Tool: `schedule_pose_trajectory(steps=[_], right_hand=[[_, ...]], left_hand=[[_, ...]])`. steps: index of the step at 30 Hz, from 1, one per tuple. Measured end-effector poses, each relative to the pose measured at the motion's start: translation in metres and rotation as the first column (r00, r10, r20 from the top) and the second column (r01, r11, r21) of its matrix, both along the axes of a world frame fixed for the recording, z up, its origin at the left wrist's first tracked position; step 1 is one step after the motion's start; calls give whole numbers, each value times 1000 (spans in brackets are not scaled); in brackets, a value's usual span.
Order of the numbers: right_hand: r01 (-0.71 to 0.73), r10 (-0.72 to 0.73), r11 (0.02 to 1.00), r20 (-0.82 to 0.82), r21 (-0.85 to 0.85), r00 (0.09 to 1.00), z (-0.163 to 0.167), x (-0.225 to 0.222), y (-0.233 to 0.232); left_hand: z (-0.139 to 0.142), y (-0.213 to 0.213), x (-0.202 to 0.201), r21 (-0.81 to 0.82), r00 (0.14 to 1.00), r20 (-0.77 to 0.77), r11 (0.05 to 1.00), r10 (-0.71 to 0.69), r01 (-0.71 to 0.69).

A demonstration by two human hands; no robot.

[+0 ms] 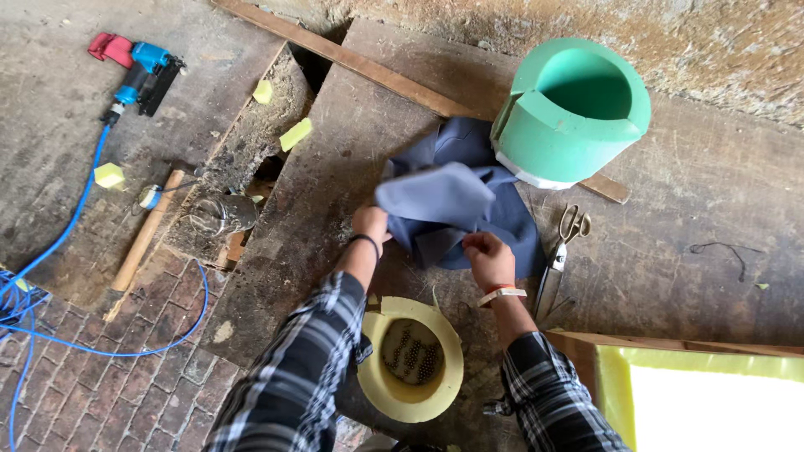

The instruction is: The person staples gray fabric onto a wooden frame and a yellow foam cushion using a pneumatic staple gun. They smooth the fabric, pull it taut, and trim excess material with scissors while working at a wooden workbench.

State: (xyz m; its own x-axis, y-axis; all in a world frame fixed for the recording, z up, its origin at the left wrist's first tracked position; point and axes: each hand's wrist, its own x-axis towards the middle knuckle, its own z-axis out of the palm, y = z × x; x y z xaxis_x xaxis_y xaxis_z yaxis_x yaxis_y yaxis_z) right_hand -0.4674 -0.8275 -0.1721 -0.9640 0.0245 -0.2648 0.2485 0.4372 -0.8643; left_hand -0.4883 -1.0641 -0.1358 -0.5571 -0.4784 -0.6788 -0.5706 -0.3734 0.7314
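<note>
From the head camera, we saw the left hand (369,223) and right hand (488,256) both gripping the grey-blue cloth (452,209), fingers closed on its folds. The cloth lay on the worn wooden board (318,192), touching the green foam ring (574,109). Scissors (559,251) lay just right of it; a yellow foam ring (410,356) sat between our forearms. A blue nail gun (138,71) lay well apart, upper left.

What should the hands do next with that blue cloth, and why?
Probably spread the blue cloth flat on the board. Both the left hand and right hand grip its edges, yet it lies bunched and folded beside the green foam ring. The scissors lie close by.
</note>
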Motion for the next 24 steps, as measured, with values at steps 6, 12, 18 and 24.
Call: schedule_pose_trajectory(steps=[6,12,18,24], right_hand=[[8,34,996,-443,91,896,15,-19,-34],[75,-29,980,-240,184,970,8,-55,-51],[-162,214,891,-76,424,974,-6,-42,-86],[-191,306,845,-158,500,939,-10,-21,-121]], left_hand=[[6,-43,31,399,979,-21,900,201,-177],[-15,-91,40,386,983,-74,914,169,-128],[-36,-141,45,483,954,-125,856,273,-181],[-54,-160,65,459,934,-280,885,223,-74]])
